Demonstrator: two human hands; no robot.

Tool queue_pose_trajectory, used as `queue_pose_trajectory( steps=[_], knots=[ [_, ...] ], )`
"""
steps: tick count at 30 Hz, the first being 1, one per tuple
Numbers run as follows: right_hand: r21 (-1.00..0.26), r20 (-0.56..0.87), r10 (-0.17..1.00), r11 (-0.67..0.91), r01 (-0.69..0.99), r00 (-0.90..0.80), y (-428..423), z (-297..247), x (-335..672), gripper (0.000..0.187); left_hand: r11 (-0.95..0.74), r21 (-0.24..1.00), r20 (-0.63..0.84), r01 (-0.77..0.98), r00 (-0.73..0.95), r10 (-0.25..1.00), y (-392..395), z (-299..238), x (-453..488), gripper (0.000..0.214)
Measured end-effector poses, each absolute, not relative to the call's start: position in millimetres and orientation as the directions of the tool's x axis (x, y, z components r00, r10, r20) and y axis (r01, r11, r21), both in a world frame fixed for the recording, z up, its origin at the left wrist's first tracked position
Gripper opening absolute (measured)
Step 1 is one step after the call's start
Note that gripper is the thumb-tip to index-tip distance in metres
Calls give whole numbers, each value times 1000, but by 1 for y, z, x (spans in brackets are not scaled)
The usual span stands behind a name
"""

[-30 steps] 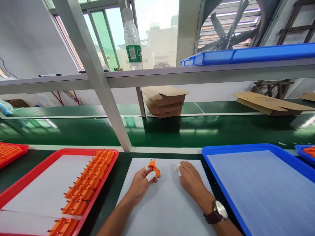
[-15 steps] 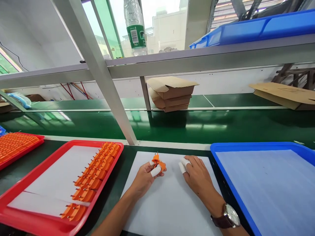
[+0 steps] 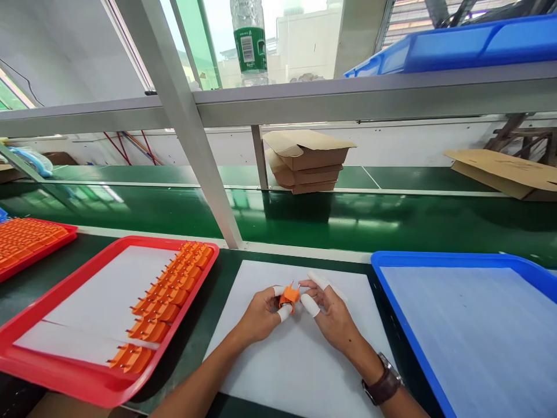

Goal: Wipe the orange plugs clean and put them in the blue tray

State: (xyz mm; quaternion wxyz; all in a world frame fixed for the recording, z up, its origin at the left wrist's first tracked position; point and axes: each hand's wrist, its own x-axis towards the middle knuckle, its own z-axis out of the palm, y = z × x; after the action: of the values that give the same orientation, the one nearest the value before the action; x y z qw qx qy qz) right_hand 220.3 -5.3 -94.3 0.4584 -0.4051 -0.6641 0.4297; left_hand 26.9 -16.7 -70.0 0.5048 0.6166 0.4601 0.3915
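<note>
Over the white sheet (image 3: 270, 366), my left hand (image 3: 260, 316) pinches a small orange plastic part (image 3: 290, 295) between thumb and forefinger. Thin pins stick up from the part, and my fingers hide some of it. My right hand (image 3: 333, 319) is close by on the right, its fingers apart and the tips almost at the part. I cannot tell whether they touch it. White finger cots cover some fingertips of both hands. Similar orange parts (image 3: 167, 307) with pins stand in rows along the right side of a red tray (image 3: 65, 380).
To the right lies a blue tray (image 3: 411, 348) lined with white paper. Another red tray (image 3: 72, 232) of orange parts sits far left. A metal post (image 3: 191, 128) rises behind the work surface. Cardboard boxes (image 3: 311, 165) stand beyond the green belt (image 3: 296, 223).
My right hand has moved left to the orange part and turned, its fingers spreading. My left hand has turned the part and shifted slightly. The view has tilted a little.
</note>
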Motion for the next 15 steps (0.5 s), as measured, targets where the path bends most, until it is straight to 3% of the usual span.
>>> queue_pose_trajectory(
  steps=[2, 6, 10, 15],
  knots=[
    [-966, 224, 937, 249, 62, -266, -5, -95, 217, 47, -106, 961, 31, 254, 280, 959, -19, -71, 28, 28],
    [-976, 193, 953, 210, 49, -235, -3, -92, 216, 39, -163, 936, 76, 312, 272, 959, -19, -75, 28, 31],
    [-975, 185, 954, 208, 75, -234, -1, -91, 218, 36, -202, 938, 146, 283, 206, 968, -15, -85, 24, 36],
    [-940, 272, 918, 318, 126, -289, -2, -92, 221, 24, -220, 958, 188, 183, 179, 966, -15, -89, 23, 52]
  ],
)
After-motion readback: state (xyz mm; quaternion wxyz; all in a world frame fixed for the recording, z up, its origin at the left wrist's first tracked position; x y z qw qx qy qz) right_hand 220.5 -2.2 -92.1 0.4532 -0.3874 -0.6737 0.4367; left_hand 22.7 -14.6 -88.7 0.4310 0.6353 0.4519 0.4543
